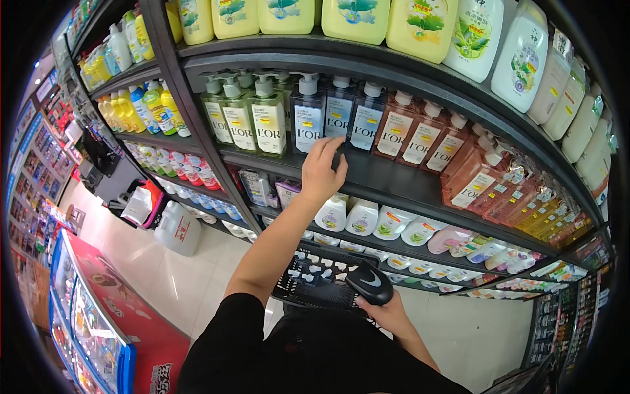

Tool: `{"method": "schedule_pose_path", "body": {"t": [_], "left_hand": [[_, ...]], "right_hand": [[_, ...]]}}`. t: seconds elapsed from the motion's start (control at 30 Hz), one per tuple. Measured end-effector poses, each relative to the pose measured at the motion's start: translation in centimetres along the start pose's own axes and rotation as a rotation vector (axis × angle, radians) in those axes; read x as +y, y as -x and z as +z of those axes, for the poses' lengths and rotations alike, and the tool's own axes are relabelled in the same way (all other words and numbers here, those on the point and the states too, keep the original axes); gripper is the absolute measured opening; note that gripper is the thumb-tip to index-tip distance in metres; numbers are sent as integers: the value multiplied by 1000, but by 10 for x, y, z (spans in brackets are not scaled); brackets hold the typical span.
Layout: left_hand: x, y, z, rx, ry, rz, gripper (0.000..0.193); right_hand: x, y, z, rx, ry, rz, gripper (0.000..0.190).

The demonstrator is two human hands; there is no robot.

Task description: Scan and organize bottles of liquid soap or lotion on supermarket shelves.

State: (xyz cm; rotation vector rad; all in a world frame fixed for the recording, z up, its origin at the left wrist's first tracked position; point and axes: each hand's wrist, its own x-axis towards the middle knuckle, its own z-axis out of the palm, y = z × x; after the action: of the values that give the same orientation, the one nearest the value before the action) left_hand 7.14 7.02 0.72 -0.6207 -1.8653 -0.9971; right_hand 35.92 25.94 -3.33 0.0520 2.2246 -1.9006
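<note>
My left hand (324, 168) reaches up to the middle shelf, fingers apart and holding nothing. Its fingertips are in front of the blue pump bottles (309, 118); whether they touch one I cannot tell. Green pump bottles (268, 120) stand left of these, and pink ones (396, 129) to the right. Low before my body, my right hand (389, 314) grips the near right corner of a black plastic basket (315, 297). A black handheld device (370, 282), possibly a barcode scanner, rests at that corner. Several small white pieces (315, 268) lie inside the basket.
Large yellow and white bottles (352, 17) line the shelf above. White bottles (362, 216) fill the one below. A dark upright post (197, 113) divides the shelving. Left on the tiled floor are a white jug (178, 229) and a red chest freezer (142, 320) with a blue frame.
</note>
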Motion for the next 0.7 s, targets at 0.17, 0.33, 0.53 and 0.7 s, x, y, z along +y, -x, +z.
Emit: {"method": "schedule_pose_path", "body": {"t": [0.17,0.33,0.53,0.7], "left_hand": [[-2,-14,-6,-12,187,-271,40],[-17,-15,-6,-47,186,-340,32],[-24,-11,-17,-60,250,-319,23],[-20,-4,-35,-204,144,-138,17]], "right_hand": [[0,-5,15,52,-5,-53,34],[0,-14,25,95,27,-41,35],[-8,-25,51,120,-8,62,36],[-8,-31,82,139,-7,25,35]]}}
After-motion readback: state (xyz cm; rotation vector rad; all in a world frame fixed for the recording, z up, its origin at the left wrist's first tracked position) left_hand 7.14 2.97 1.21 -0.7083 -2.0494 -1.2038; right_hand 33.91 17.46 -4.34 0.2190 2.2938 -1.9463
